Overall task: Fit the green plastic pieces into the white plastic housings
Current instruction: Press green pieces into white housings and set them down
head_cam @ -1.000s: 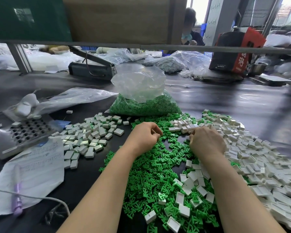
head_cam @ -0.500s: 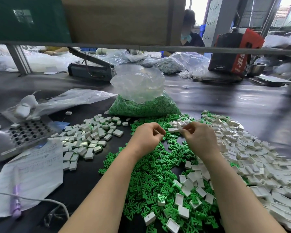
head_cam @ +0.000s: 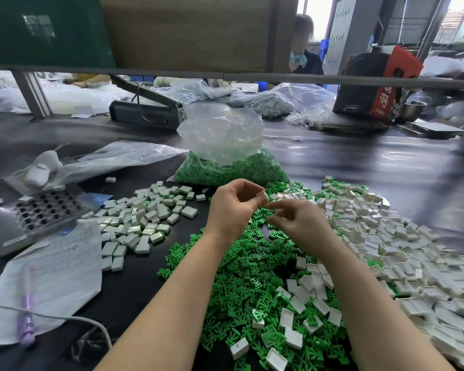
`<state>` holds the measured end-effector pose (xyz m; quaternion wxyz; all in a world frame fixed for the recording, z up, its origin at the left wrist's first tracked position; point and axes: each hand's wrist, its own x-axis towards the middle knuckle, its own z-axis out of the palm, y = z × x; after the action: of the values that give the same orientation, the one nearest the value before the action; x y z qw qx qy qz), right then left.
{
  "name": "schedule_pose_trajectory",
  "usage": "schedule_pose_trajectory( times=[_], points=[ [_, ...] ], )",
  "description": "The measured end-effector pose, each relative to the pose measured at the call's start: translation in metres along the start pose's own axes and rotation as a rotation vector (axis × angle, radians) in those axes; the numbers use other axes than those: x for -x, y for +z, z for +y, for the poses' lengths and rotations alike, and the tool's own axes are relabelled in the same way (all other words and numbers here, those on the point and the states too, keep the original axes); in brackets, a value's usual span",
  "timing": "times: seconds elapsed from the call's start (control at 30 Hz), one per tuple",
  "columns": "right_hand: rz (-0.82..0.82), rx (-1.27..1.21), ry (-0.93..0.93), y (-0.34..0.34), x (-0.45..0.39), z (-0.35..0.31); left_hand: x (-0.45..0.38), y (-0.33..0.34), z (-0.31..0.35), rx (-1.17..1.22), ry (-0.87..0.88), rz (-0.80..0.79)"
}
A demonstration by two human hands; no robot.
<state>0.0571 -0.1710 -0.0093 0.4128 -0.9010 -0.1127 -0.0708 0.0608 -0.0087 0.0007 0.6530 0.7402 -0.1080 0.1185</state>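
Your left hand [head_cam: 232, 203] is raised above the green pieces [head_cam: 241, 274], its fingers [head_cam: 261, 197] pinching a white housing [head_cam: 261, 194]. Your right hand [head_cam: 296, 223] meets it, fingers curled at the housing (whether they grip a green piece is too blurred to tell). Loose housings [head_cam: 402, 253] are heaped on the table [head_cam: 373, 172] to your right, a smaller pile [head_cam: 142, 220] to your left, a bag [head_cam: 225, 156] of green pieces just beyond your hands.
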Motion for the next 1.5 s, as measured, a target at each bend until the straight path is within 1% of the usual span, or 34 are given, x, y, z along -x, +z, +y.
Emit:
schedule_pose_trajectory(
  times=[0.07, 0.1, 0.13, 0.3, 0.47, 0.57, 0.67, 0.8, 0.87, 1.0, 1.17, 1.37, 1.5],
  points=[
    [-0.176, 0.267, -0.003, 0.004, 0.0, 0.001, -0.001, -0.002, -0.002, -0.017, -0.021, 0.009],
    [-0.228, 0.357, -0.017, 0.008, 0.0, 0.0, -0.002, -0.003, -0.003, -0.02, -0.031, 0.005],
    [-0.247, 0.4, -0.03, 0.01, -0.001, -0.001, -0.002, -0.004, -0.003, -0.018, -0.038, 0.001],
    [-0.238, 0.44, -0.061, 0.013, -0.002, -0.006, -0.003, -0.008, 0.0, 0.029, -0.05, 0.015],
    [-0.241, 0.352, -0.043, 0.012, 0.0, -0.01, -0.002, -0.011, 0.0, 0.06, -0.069, 0.008],
    [-0.204, 0.311, -0.043, 0.012, 0.001, -0.009, -0.003, -0.012, -0.002, 0.031, -0.065, 0.001],
    [-0.104, 0.165, -0.038, 0.012, 0.002, -0.007, -0.003, -0.012, -0.003, 0.028, -0.06, 0.003],
    [0.053, -0.307, 0.007, 0.005, 0.003, -0.011, -0.002, -0.013, -0.001, 0.099, -0.044, -0.015],
    [0.113, -0.47, 0.0, 0.0, 0.003, -0.013, -0.001, -0.013, 0.001, 0.135, -0.033, -0.024],
    [0.151, -0.7, 0.029, -0.002, 0.004, -0.014, 0.001, -0.012, 0.002, 0.151, -0.018, -0.065],
    [0.178, -0.837, 0.069, -0.002, 0.002, -0.014, 0.001, -0.01, 0.001, 0.208, -0.045, -0.057],
    [0.171, -0.869, 0.049, -0.001, 0.002, -0.017, 0.002, -0.009, 0.003, 0.367, -0.116, -0.056],
    [0.166, -0.888, 0.077, -0.002, 0.0, -0.016, 0.001, -0.009, 0.002, 0.434, -0.154, -0.068]
  ],
)
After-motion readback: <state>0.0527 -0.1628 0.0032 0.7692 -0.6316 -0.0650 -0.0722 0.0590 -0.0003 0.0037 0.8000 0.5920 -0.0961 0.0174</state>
